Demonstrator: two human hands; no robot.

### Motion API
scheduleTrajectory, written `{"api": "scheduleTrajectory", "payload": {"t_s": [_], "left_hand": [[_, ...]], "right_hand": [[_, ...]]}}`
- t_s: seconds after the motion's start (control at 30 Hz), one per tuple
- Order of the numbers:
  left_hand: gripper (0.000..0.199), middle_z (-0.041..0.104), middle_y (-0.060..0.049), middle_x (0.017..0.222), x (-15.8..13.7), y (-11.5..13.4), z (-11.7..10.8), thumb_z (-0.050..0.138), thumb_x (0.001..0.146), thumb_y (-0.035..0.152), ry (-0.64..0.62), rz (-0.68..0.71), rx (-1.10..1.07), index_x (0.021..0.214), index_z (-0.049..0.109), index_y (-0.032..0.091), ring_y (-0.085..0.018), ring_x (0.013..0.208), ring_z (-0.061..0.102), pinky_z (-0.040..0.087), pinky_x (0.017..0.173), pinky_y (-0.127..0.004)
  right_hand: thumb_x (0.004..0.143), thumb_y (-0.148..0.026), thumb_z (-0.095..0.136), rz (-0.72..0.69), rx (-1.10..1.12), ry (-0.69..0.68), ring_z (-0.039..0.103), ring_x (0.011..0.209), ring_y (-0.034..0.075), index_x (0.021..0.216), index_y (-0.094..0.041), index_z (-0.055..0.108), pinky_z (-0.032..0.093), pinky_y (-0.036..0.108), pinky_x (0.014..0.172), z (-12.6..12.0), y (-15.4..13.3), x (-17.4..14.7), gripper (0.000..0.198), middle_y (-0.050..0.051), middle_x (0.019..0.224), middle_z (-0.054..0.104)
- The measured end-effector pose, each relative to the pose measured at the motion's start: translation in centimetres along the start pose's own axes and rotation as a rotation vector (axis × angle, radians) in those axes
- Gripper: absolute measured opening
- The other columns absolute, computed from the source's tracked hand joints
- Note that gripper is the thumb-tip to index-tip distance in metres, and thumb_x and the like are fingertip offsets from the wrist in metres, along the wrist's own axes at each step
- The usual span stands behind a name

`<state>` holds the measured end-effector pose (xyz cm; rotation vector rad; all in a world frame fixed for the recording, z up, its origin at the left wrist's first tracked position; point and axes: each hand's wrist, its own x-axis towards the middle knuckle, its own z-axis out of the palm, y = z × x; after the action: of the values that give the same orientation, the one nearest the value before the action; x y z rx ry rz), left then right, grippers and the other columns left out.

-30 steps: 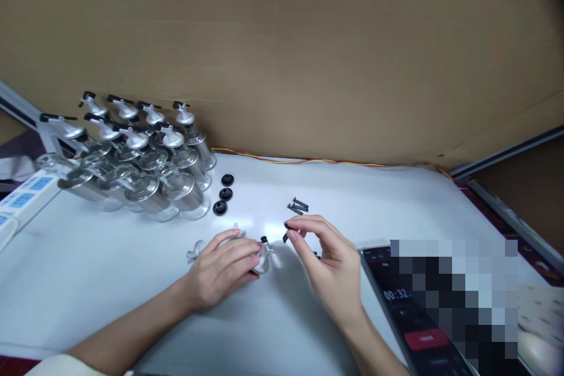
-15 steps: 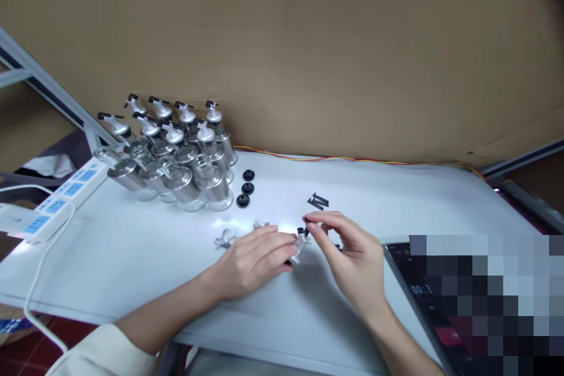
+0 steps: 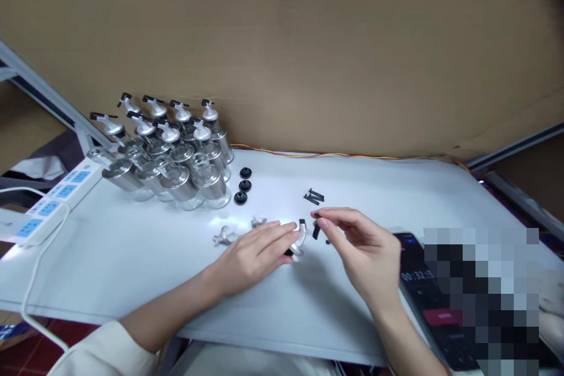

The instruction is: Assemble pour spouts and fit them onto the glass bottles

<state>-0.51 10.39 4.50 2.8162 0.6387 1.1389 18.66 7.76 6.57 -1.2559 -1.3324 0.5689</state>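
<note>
My left hand point(image 3: 249, 255) is closed on a silver pour spout point(image 3: 301, 241) with a black base, low over the table; its black-tipped nozzle points up. Just right of the spout, my right hand point(image 3: 370, 255) pinches a small black flip cap point(image 3: 316, 229) between thumb and forefinger, hanging down, slightly apart from the nozzle. Beyond the hands lie several more black flip caps point(image 3: 314, 196). Two loose silver spouts point(image 3: 225, 236) rest by my left hand, partly hidden behind it. Three round black stoppers point(image 3: 240, 198) sit in a row farther back.
Several glass bottles with steel sleeves point(image 3: 210, 183) stand grouped at back left, some topped with spouts. A white power strip point(image 3: 57, 202) runs along the left edge. On the right lies a phone point(image 3: 414, 282) showing a timer, beside a blurred-out area. Cardboard point(image 3: 308, 59) closes off the back.
My right hand has drawn a little to the right, away from the spout, with the flip cap in its fingers. My left hand keeps the spout. The camera view has shifted slightly.
</note>
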Motion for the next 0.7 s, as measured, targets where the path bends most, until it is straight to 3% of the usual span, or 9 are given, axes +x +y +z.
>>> {"api": "scheduleTrajectory", "payload": {"t_s": [0.3,0.47,0.7], "left_hand": [[0.029,0.062,-0.013,0.117,-1.1,-0.4,0.8,0.047,0.092,0.014,-0.007,0.006,-0.009,0.120,0.050,0.018,-0.020,0.110,0.062,0.058,0.085,-0.033],[0.031,0.059,-0.014,0.118,-1.2,-0.5,1.1,0.052,0.090,0.022,0.005,-0.026,-0.150,0.121,0.049,0.019,-0.019,0.108,0.063,0.057,0.089,-0.032],[0.034,0.061,-0.011,0.116,-1.1,0.1,1.0,0.055,0.089,0.022,0.049,0.032,-0.157,0.123,0.048,0.020,-0.018,0.107,0.063,0.056,0.090,-0.033]], "right_hand": [[0.077,-0.024,0.066,0.055,0.017,-0.037,0.062,0.064,0.014,0.079,-0.019,0.069,0.051,0.027,0.061,0.2,0.1,-0.1,0.006,0.003,0.073,0.070],[0.074,-0.027,0.068,0.081,0.063,-0.083,0.062,0.063,0.014,0.077,-0.019,0.070,0.052,0.027,0.064,0.2,0.5,0.4,0.009,0.002,0.073,0.071],[0.071,-0.027,0.070,0.087,0.108,-0.115,0.062,0.063,0.014,0.076,-0.019,0.071,0.051,0.028,0.062,-0.1,0.6,-0.2,0.010,0.002,0.073,0.071]]}}
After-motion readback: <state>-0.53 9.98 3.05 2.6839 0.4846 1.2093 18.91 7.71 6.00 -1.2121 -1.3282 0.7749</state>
